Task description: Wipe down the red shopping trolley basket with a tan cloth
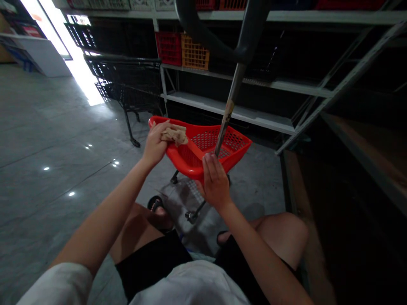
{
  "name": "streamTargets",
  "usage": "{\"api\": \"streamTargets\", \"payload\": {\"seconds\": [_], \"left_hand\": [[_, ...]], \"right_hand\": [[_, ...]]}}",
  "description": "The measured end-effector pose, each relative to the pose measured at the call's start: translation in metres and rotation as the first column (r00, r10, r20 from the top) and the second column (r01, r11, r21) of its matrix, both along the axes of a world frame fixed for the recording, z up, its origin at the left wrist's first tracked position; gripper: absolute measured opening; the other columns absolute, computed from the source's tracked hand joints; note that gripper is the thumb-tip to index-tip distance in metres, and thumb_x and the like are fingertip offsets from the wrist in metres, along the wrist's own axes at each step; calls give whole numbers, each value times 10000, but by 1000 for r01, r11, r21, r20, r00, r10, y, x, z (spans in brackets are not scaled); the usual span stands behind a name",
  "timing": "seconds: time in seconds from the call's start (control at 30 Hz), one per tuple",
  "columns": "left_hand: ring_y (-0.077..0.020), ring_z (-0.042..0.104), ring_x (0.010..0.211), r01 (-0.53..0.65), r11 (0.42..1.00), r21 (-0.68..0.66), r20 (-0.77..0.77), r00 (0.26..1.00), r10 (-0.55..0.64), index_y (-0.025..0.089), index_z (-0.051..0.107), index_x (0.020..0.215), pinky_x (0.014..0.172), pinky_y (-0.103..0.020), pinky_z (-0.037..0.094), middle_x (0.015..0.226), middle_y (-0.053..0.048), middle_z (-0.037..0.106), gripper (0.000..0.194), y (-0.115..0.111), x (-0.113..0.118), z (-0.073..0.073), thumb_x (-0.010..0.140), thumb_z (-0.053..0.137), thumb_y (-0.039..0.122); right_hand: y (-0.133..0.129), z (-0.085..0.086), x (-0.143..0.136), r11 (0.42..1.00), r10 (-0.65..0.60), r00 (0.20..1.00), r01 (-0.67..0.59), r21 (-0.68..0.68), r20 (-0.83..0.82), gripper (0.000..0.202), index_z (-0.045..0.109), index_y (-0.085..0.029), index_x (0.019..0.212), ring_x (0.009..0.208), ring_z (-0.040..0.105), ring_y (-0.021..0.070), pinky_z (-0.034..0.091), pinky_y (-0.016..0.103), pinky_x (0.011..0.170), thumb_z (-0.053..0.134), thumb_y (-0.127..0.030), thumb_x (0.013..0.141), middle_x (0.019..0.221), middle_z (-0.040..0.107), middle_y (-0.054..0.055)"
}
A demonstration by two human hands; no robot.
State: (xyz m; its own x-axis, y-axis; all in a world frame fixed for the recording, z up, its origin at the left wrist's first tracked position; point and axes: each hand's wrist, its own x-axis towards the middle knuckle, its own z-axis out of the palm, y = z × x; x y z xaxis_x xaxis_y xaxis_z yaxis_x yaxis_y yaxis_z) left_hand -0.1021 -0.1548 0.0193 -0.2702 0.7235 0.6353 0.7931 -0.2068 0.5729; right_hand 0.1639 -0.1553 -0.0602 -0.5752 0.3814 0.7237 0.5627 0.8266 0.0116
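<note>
In front of my knees stands a small shopping cart with a red plastic basket [187,169], pierced with holes, on thin legs with casters. A metal pole [226,114] rises from it to a dark grey looped handle [206,36] overhead. My left hand [155,142] is at the basket's left rim, closed on a crumpled beige cloth [175,134]. My right hand [215,178] rests on the near rim beside the foot of the pole, fingers stretched out along the red plastic. Its palm side is hidden.
A black shopping cart [127,80] stands at the back left. Behind is a metal shelf rack [229,111] holding a red crate [169,48] and a yellow crate [195,51]. Wooden shelving [295,178] runs along the right. Grey tiled floor [47,140] stretches to the left.
</note>
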Motion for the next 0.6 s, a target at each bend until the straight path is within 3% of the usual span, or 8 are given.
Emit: {"api": "streamTargets", "payload": {"seconds": [0.1, 0.17, 0.27, 0.37, 0.43, 0.5, 0.6], "left_hand": [[-236, 679, 1067, -63, 997, -37, 72, 995, 65, 175, 665, 1084, 988, -392, 546, 1134, -76, 748, 479, 23, -11, -1, 683, 406, 128], [-226, 685, 1060, -102, 994, -24, 89, 991, 104, 176, 668, 1067, 970, -372, 552, 1123, -74, 754, 467, 24, -1, -1, 691, 395, 125], [-212, 687, 1104, -146, 989, 10, 76, 986, 145, 215, 673, 1037, 1021, -371, 534, 1147, -47, 763, 426, 7, 34, -3, 727, 401, 112], [-219, 674, 1192, -172, 985, -14, 42, 984, 173, 250, 683, 1097, 1102, -411, 488, 1217, -24, 762, 441, -17, 78, -2, 775, 419, 105], [-207, 652, 1263, -100, 994, -39, 18, 995, 101, 267, 682, 1169, 1145, -415, 459, 1304, -4, 741, 491, -31, 102, 0, 795, 418, 91], [-181, 623, 1325, 75, 996, -49, -10, 997, -76, 278, 685, 1200, 1168, -393, 448, 1388, 19, 704, 538, -40, 116, 2, 788, 413, 64], [-163, 551, 1421, 274, 960, -65, -93, 956, -279, 294, 691, 1226, 1186, -381, 451, 1501, 48, 620, 599, -44, 116, 4, 767, 417, 22]], "right_hand": [[-11, 19, -4, 998, 64, 997, -64, -3, -41, 813, -24, -144, 1686, 1596, 285, 281, 343, 487, 1270, 413, -404, 1052, 1658, 401, 171], [-18, 32, -11, 997, 73, 995, -75, -34, -67, 806, -40, -157, 1686, 1586, 309, 275, 363, 494, 1258, 406, -365, 1048, 1658, 406, 157], [-28, 49, -21, 998, 13, 995, -19, -64, -102, 794, -18, -174, 1691, 1559, 363, 281, 357, 510, 1256, 403, -317, 1034, 1662, 406, 138], [-29, 59, -15, 989, -139, 978, 129, -74, -154, 731, 168, -160, 1684, 1493, 458, 304, 351, 515, 1248, 437, -290, 1017, 1629, 459, 142], [-22, 63, 3, 968, -245, 957, 233, -91, -157, 616, 390, -157, 1616, 1409, 546, 310, 376, 506, 1222, 443, -268, 1013, 1551, 559, 136], [-9, 65, 29, 951, -297, 948, 284, -119, -112, 497, 595, -165, 1474, 1274, 647, 293, 432, 468, 1167, 431, -248, 1012, 1407, 686, 116], [16, 65, 71, 944, -294, 955, 285, -164, -37, 440, 740, -162, 1278, 1111, 720, 252, 494, 395, 1080, 399, -234, 1010, 1232, 779, 84]]}}
